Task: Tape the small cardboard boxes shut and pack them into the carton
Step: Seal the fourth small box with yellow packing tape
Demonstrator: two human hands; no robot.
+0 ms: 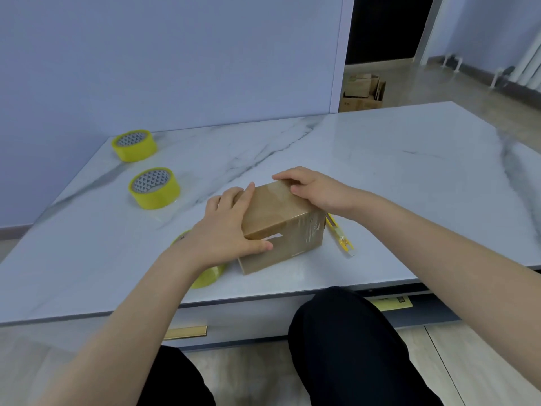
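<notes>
A small brown cardboard box (281, 227) stands on the marble table (395, 171) near its front edge, with clear tape shining over its top and right side. My left hand (231, 227) lies against the box's left side, thumb on the front face and fingers over the top edge. At the far top corner my right hand (313, 189) presses down on the taped top with its fingers bent over the edge. A yellow tape roll (209, 276) lies partly hidden under my left wrist.
Two more yellow tape rolls (154, 187) (134, 145) sit at the table's left. A yellow utility knife (341, 237) lies just right of the box. Open cardboard cartons (363, 90) stand on the floor beyond the table. My knees are below the table's front edge.
</notes>
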